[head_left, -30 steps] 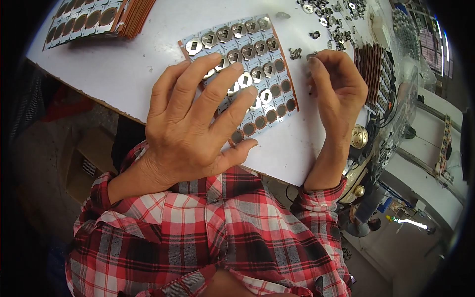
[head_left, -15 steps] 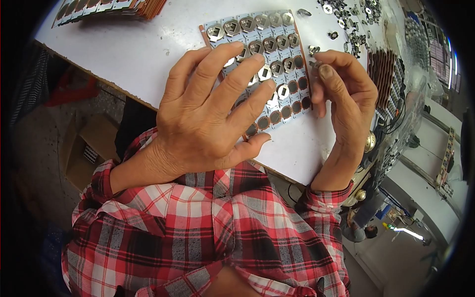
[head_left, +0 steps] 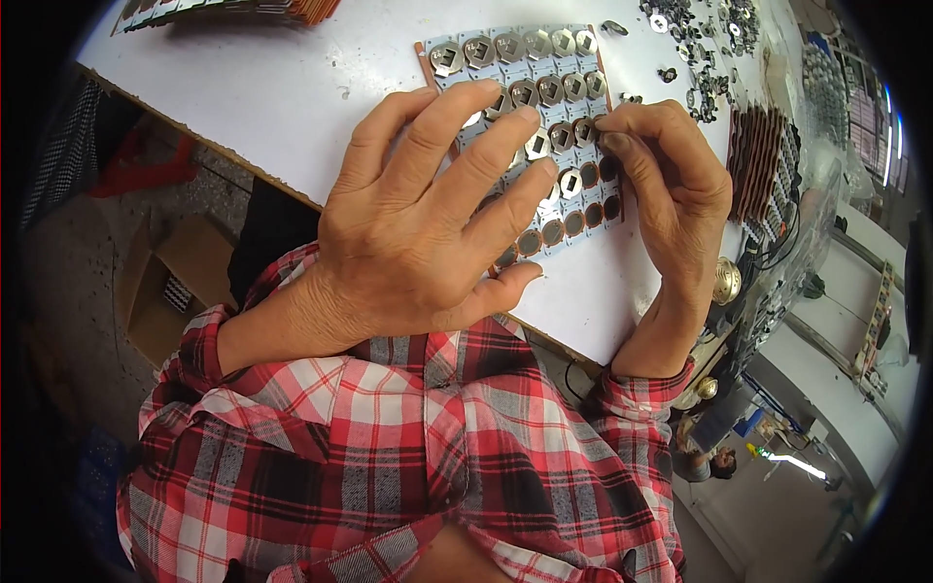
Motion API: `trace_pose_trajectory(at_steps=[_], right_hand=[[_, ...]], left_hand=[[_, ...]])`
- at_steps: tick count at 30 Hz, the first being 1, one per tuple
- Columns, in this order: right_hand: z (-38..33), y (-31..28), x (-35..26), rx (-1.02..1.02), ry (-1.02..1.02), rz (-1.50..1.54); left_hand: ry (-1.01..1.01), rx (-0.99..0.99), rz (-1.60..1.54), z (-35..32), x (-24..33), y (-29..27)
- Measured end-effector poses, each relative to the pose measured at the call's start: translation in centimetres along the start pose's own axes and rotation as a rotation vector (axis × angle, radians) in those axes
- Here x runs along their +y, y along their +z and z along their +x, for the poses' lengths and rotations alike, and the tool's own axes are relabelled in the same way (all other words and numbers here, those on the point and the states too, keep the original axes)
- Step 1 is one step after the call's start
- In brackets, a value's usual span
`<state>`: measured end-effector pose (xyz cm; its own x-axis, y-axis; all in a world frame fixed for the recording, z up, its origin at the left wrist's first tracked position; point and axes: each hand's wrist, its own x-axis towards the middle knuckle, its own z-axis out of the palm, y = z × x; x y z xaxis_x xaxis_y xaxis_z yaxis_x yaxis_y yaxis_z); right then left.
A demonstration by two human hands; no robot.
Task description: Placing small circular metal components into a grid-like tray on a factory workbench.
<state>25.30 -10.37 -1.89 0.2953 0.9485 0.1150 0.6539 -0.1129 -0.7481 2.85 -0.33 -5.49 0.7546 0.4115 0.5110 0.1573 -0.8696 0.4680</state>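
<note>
A rectangular panel (head_left: pixel 544 78) with rows of round pockets lies on the white table (head_left: pixel 292 107). Most pockets near the top hold small silver metal discs; the lower ones show bare brown holes. My left hand (head_left: pixel 428 233) lies flat over the panel's left and lower part, fingers spread, pressing it down. My right hand (head_left: pixel 671 194) rests at the panel's right edge, fingertips pinched together over a pocket there. Whether a disc sits between those fingertips is hidden.
Loose silver discs (head_left: pixel 700 29) are scattered at the table's far right. A stack of brown panels (head_left: pixel 768 165) stands on edge to the right, another stack (head_left: pixel 233 10) at the top left. A cardboard box (head_left: pixel 165 291) sits on the floor at left.
The view has shifted so the panel and both hands sit closer and lower. My right hand has come in from the side onto the panel's right edge. My left hand stays on the panel.
</note>
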Motion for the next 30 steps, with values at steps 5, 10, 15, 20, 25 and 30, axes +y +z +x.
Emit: trace_pose_trajectory(at_steps=[5,10,15,20,25,30], right_hand=[[-0.2,0.8,-2.4,0.124,0.31,0.174],[-0.4,0.3,-1.2,0.089,0.195,0.115],[-0.2,-0.2,-0.6,0.038,0.09,0.09],[-0.1,0.0,-0.3,0.042,0.026,0.023],[0.4,-0.3,0.8,0.306,0.112,-0.092],[0.1,-0.8,1.3,0.252,0.137,-0.012]], left_hand=[[-0.009,-0.008,-0.012,0.1,0.0,-0.1],[-0.025,-0.028,-0.035,0.2,0.1,-0.1],[-0.042,-0.068,-0.032,0.2,0.4,-0.4],[-0.046,-0.073,-0.034,0.3,0.3,-0.4],[-0.03,-0.063,-0.022,0.1,0.2,-0.4],[-0.028,-0.061,-0.016,0.2,0.1,-0.4]])
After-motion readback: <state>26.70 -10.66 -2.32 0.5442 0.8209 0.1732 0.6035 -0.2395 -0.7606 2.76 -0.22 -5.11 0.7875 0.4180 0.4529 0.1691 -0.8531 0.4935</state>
